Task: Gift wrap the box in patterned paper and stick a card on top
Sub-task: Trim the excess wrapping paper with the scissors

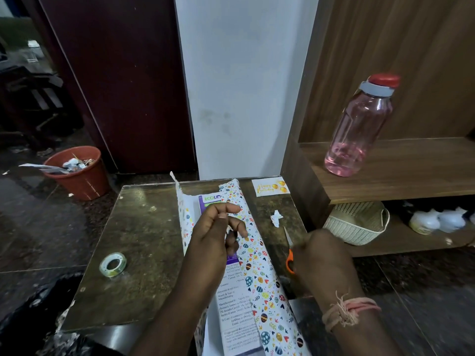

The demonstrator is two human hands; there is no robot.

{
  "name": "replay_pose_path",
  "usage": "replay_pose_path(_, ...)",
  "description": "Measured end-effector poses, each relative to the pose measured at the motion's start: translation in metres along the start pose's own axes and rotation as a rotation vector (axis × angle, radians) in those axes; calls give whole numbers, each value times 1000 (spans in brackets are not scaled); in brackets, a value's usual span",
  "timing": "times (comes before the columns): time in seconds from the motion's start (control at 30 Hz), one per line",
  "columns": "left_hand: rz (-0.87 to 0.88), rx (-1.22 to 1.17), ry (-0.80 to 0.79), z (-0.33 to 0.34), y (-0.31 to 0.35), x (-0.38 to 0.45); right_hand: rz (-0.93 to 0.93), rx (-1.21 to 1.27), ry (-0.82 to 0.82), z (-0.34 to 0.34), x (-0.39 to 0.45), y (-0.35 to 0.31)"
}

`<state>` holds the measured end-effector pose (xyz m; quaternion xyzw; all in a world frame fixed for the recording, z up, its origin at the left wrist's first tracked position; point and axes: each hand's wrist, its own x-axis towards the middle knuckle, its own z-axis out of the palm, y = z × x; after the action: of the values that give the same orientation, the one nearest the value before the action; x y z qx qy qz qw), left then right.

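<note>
1. Box: long, lying on worktop, patterned paper half over it;
2. Left hand: fingers loosely curled above box, hold unclear;
3. Right hand: gripping scissors;
4. Card: far worktop corner.

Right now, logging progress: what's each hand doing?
Left hand: raised over the box, pinching something small, probably tape.
Right hand: gripping the orange-handled scissors.
</note>
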<state>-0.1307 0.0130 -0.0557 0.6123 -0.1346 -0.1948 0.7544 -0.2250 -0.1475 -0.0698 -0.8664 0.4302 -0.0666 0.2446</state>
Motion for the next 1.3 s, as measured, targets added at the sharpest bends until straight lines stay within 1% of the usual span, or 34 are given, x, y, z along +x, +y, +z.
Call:
replay_pose_path(0.03, -29, -19, -3, 2, 0, 0, -80, 89, 28, -6, -2, -5)
replay_pose_path(0.07, -57, -54, -10, 4, 1, 0, -190, 250, 28, -11, -5, -8)
replay_pose_path(0.13, -90, -145, -15, 8, 1, 1, -398, 556, -23, -21, -16, -24)
replay_pose_path(0.17, -93, -184, -19, 10, 1, 2, -496, 629, -69, -22, -21, -30)
replay_pose_path(0.23, -101, -227, -32, 13, 1, 1, -666, 621, -111, -13, -23, -35)
replay_pose_path(0.27, -108, -224, -41, 14, 1, -1, -714, 584, -99, -6, -24, -36)
replay_pose_path(0.4, -146, -247, -52, 14, 4, -3, -764, 502, -2, 15, -29, -39)
replay_pose_path(0.47, -166, -331, -80, 12, 5, -2, -759, 524, 39, 16, -28, -41)
replay_pose_path(0.53, -181, -469, -141, 11, 7, -4, -758, 540, 70, 12, -25, -41)
replay_pose_path(0.6, -181, -570, -211, 12, 11, -7, -692, 594, 57, 11, -24, -40)
replay_pose_path(0.63, -179, -584, -236, 12, 11, -7, -614, 678, 21, 12, -23, -39)
replay_pose_path(0.7, -158, -576, -260, 9, 13, -7, -379, 866, -9, 15, -15, -35)
replay_pose_path(0.77, -79, -491, -252, 0, 19, -4, -161, 977, 53, 16, 1, -23)
replay_pose_path(0.8, -9, -432, -235, -6, 25, -3, -72, 1003, 86, 17, 11, -16)
replay_pose_path(0.87, 139, -364, -130, -24, 36, 1, 56, 1035, 122, 18, 31, -3)
replay_pose_path(0.9, 184, -348, -32, -34, 40, 3, 100, 1039, 136, 20, 39, 1)
replay_pose_path(0.93, 216, -287, 108, -45, 42, 5, 124, 1014, 158, 22, 47, 4)
replay_pose_path(1.0, 234, -32, 376, -61, 45, 3, 102, 909, 187, 28, 56, 7)
replay_pose_path(1.03, 198, 106, 455, -65, 45, 1, 73, 846, 183, 32, 57, 8)
replay_pose_path(1.07, 127, 194, 482, -68, 42, 0, 44, 780, 172, 36, 58, 8)
replay_pose_path(1.1, 16, 254, 473, -69, 38, 0, 16, 727, 157, 39, 58, 8)
replay_pose_path(1.17, -178, 254, 376, -69, 30, 5, -45, 659, 121, 42, 57, 6)
replay_pose_path(1.23, -267, 181, 322, -64, 26, 8, -85, 656, 80, 45, 56, 3)
replay_pose_path(1.3, -286, 162, 344, -57, 22, 5, -118, 609, 56, 44, 54, 0)
